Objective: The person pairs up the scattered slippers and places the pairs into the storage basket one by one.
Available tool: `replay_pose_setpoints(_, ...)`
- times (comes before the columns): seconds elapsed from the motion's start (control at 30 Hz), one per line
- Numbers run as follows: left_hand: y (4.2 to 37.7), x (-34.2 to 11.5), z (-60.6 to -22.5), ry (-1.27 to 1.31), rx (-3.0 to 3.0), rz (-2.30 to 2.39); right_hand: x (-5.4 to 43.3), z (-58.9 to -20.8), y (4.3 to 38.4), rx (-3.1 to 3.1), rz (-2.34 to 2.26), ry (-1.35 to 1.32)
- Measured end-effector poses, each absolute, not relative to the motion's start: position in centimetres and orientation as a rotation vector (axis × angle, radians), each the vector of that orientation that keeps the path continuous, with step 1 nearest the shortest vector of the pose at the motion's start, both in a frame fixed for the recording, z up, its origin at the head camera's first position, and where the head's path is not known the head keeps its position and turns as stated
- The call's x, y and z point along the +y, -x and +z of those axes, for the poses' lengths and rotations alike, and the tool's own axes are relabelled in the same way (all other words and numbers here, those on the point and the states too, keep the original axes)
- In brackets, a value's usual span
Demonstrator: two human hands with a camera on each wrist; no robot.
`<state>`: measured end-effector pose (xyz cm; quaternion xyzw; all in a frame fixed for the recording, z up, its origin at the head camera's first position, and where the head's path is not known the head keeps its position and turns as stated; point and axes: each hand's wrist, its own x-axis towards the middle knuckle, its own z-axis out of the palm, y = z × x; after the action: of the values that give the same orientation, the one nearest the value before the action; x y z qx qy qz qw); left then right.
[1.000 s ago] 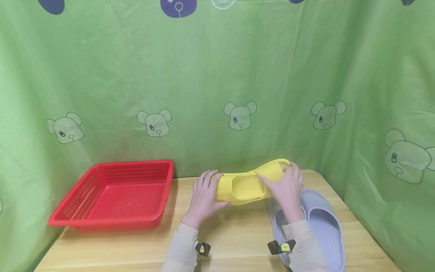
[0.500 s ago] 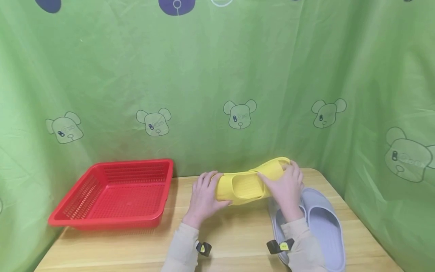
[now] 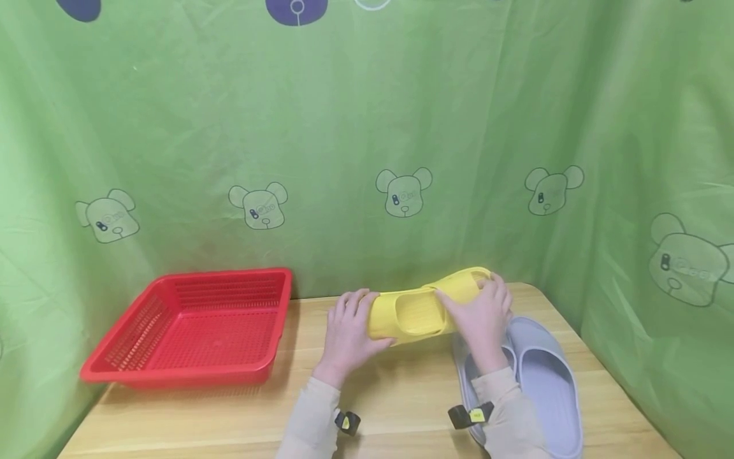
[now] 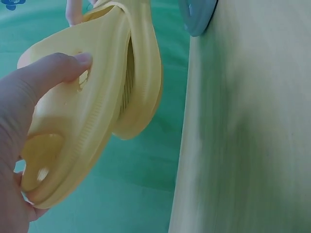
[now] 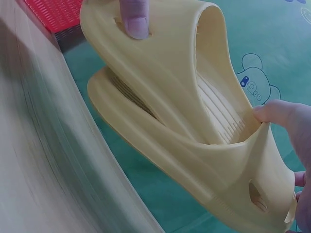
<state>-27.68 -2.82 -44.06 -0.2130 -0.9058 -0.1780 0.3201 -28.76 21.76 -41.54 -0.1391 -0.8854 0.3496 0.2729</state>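
Two yellow slippers, tucked into each other toe to heel, are held tilted above the table. My left hand point(image 3: 348, 335) grips the toe of the left slipper point(image 4: 63, 111); in the left wrist view its thumb presses near a hole in the upper. The right slipper point(image 5: 214, 170) is in my right hand point(image 3: 484, 319), its thumb hooked over the opening's edge and the fingers around the toe side. Below my right forearm lies a pair of grey-blue slippers point(image 3: 550, 395), one of them partly covered by the arm.
A red plastic basket point(image 3: 178, 376) with perforated walls stands at the left of the wooden table point(image 3: 395, 395). A green curtain point(image 3: 332, 127) with bear faces hangs behind and along both sides.
My left hand has shifted slightly to the right, pushing its slipper a little toward the other one. The right hand barely moves, and the basket and grey-blue pair stay put.
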Motion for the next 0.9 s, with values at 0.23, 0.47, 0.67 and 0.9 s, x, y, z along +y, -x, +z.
replay_pose_setpoints(0.23, 27.73, -3.05, -43.91, 0.626, -2.462, -0.480, 22.15, -41.54, 28.94, -2.394, 0.949, 0.381)
replay_pose_setpoints(0.47, 27.84, -3.04, -44.00, 0.650, -2.414, -0.462, 22.06, -41.19, 28.75, -2.398, 0.959, 0.395)
replay_pose_setpoints(0.67, 27.83, -3.17, -44.09, 0.645, -2.388, -0.450, 21.92, -41.12, 28.62, -2.415, 0.944, 0.385)
replay_pose_setpoints(0.9, 27.94, -3.49, -44.42, 0.624, -2.361, -0.430, 21.63, -41.10, 28.55, -2.436, 0.939, 0.381)
